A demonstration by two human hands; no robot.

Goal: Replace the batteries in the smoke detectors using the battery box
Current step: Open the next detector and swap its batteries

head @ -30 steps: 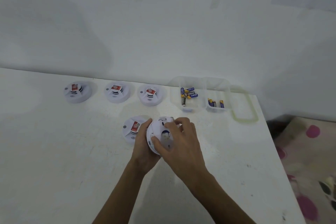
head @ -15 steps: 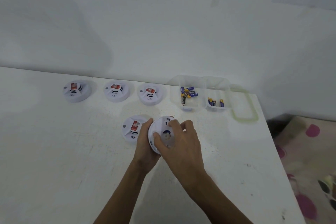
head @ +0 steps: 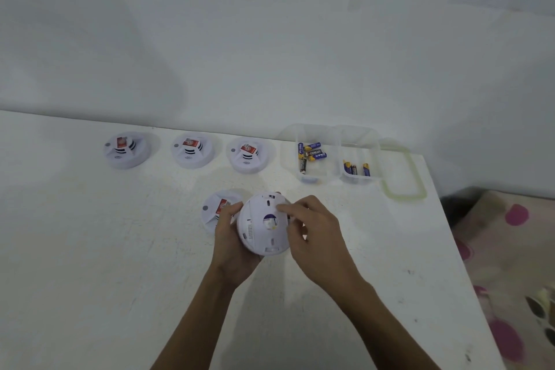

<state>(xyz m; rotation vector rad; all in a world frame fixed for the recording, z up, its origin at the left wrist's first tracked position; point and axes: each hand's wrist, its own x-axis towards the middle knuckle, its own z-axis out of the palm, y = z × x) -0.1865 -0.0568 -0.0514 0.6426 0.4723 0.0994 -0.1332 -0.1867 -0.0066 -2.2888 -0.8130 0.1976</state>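
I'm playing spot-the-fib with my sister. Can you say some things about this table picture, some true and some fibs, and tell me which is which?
1. The left hand and the right hand both hold one round white smoke detector. True.
2. Three more white smoke detectors sit in a row at the back of the white table. True.
3. The clear plastic battery box is empty. False: small blue-and-yellow batteries lie in both compartments.
4. The green-rimmed lid is on the box. False: it lies on the table, right of the box.
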